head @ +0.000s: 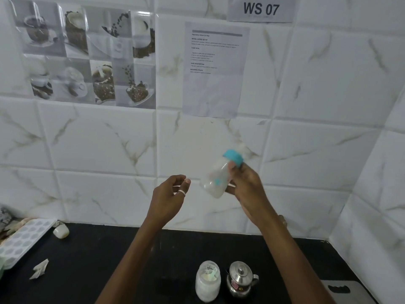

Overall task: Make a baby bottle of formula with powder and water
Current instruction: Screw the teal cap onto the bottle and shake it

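My right hand [247, 185] holds a clear baby bottle [215, 176] up in front of the tiled wall. The bottle is tilted, blurred, has a teal collar at its top and whitish liquid inside. My left hand [171, 196] hovers just left of the bottle, apart from it, fingers loosely curled and holding nothing. Down on the black counter [109, 260] stand a clear jar of white powder [207, 281] with a scoop inside and a small steel kettle [240, 278] with its lid on.
A pale ice-cube tray [22, 240] lies at the counter's left edge beside a small white cap [61, 231]. A crumpled paper scrap [39, 269] lies nearer me. A grey flat object [341, 290] sits at the right front. Tiled walls close the back and right.
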